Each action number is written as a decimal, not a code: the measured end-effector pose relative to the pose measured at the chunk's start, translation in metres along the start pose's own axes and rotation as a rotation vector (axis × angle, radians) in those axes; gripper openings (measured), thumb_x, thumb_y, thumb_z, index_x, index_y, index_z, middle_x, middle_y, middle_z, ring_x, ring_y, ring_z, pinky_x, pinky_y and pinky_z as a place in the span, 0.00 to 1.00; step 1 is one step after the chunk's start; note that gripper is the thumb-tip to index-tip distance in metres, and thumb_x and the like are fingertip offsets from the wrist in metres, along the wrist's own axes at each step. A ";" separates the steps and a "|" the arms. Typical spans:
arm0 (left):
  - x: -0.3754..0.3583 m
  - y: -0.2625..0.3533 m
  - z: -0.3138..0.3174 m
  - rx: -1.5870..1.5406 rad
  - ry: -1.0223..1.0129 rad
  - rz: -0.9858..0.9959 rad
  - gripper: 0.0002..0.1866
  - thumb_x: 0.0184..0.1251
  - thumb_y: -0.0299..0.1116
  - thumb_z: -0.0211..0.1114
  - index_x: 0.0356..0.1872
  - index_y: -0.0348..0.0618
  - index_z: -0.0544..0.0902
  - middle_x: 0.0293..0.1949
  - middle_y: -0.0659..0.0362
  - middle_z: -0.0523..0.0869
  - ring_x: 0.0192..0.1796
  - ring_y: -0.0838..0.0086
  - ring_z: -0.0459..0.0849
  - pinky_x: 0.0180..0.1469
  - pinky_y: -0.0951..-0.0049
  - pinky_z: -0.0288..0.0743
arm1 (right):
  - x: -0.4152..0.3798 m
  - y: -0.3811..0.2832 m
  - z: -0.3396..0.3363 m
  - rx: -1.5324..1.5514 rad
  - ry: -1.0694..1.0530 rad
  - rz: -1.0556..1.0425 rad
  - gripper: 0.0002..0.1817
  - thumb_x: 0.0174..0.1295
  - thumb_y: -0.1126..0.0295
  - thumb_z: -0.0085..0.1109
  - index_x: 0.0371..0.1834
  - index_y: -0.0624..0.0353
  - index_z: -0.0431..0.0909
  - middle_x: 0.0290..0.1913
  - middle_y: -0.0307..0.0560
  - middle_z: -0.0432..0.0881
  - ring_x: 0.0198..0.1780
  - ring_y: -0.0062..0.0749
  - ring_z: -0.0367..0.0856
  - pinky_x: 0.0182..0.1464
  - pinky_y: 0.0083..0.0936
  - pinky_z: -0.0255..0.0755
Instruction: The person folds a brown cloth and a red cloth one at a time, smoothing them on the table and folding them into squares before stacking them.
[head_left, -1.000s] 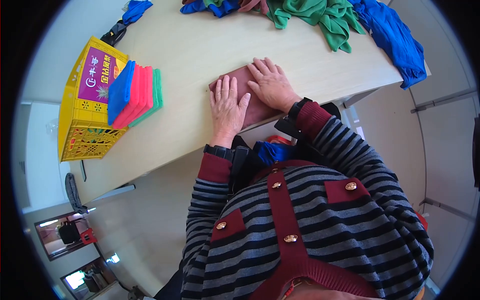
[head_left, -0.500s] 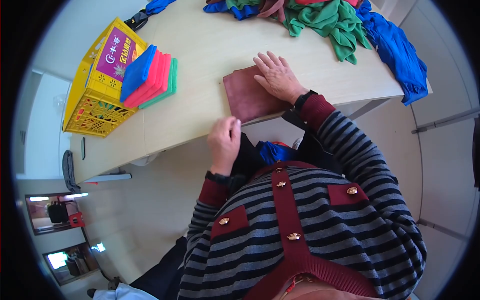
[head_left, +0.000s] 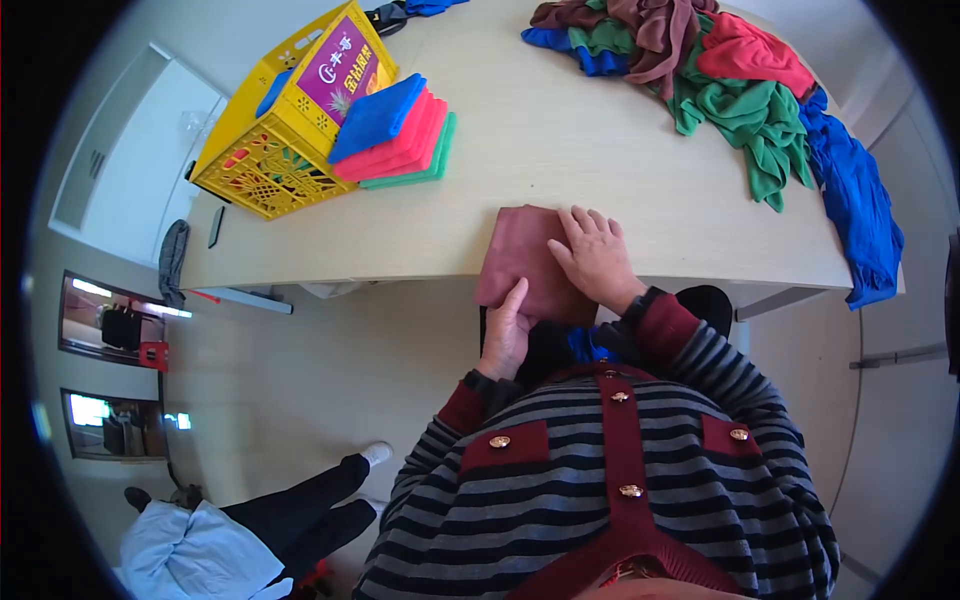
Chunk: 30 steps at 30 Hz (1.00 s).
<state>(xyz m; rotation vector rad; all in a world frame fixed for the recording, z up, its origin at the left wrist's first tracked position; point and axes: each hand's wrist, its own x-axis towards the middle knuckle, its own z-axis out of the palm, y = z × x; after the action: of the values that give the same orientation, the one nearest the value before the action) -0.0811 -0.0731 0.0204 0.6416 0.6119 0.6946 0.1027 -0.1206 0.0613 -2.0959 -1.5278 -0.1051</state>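
Observation:
A folded brownish-pink cloth [head_left: 528,245] lies at the table's front edge, its near part hanging past the edge toward my body. My left hand [head_left: 506,338] grips the near left corner, thumb on top and the other fingers hidden beneath. Resting on the right side of the cloth is my right hand [head_left: 600,262], palm down, fingers stretched out.
A yellow crate [head_left: 285,150] stands at the back left. Folded blue, red and green cloths [head_left: 400,135] are stacked against it. Loose cloths [head_left: 740,100] lie in a heap at right, a blue one [head_left: 860,210] hanging over the edge. A person [head_left: 215,545] is behind at lower left.
The cloth has come nearer my body and now overhangs the table edge. My left hand has gone from beside it to gripping its near corner. The camera view has shifted too.

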 end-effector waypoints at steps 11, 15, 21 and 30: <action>0.045 0.221 0.021 0.095 -0.017 0.331 0.22 0.71 0.35 0.63 0.64 0.43 0.76 0.61 0.59 0.83 0.62 0.66 0.81 0.63 0.59 0.77 | -0.018 0.066 -0.009 -0.128 0.004 -0.034 0.27 0.68 0.61 0.54 0.68 0.63 0.70 0.71 0.56 0.71 0.74 0.50 0.64 0.76 0.46 0.55; 0.111 0.320 0.047 0.092 -0.125 0.455 0.23 0.70 0.34 0.65 0.64 0.42 0.75 0.62 0.55 0.82 0.64 0.62 0.80 0.66 0.57 0.74 | -0.016 0.061 -0.013 -0.118 -0.013 0.007 0.27 0.67 0.63 0.54 0.67 0.63 0.71 0.71 0.55 0.70 0.75 0.50 0.63 0.77 0.46 0.54; 0.209 0.376 0.026 0.072 -0.128 0.421 0.21 0.69 0.34 0.66 0.61 0.44 0.77 0.58 0.57 0.84 0.61 0.63 0.82 0.63 0.54 0.78 | -0.014 0.056 -0.015 -0.111 -0.014 0.032 0.27 0.67 0.62 0.53 0.67 0.64 0.71 0.71 0.55 0.70 0.75 0.50 0.62 0.77 0.45 0.54; 0.252 0.357 -0.064 0.039 0.196 0.205 0.18 0.71 0.34 0.64 0.60 0.43 0.77 0.57 0.57 0.85 0.60 0.65 0.84 0.61 0.59 0.81 | -0.012 0.059 -0.014 -0.116 -0.026 0.037 0.28 0.66 0.62 0.54 0.67 0.65 0.71 0.71 0.56 0.70 0.76 0.50 0.62 0.77 0.45 0.54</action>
<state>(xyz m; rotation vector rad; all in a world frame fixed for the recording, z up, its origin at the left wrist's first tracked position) -0.1060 0.3463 0.1578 0.6836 0.7489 0.9471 0.1546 -0.1501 0.0467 -2.2233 -1.5301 -0.1564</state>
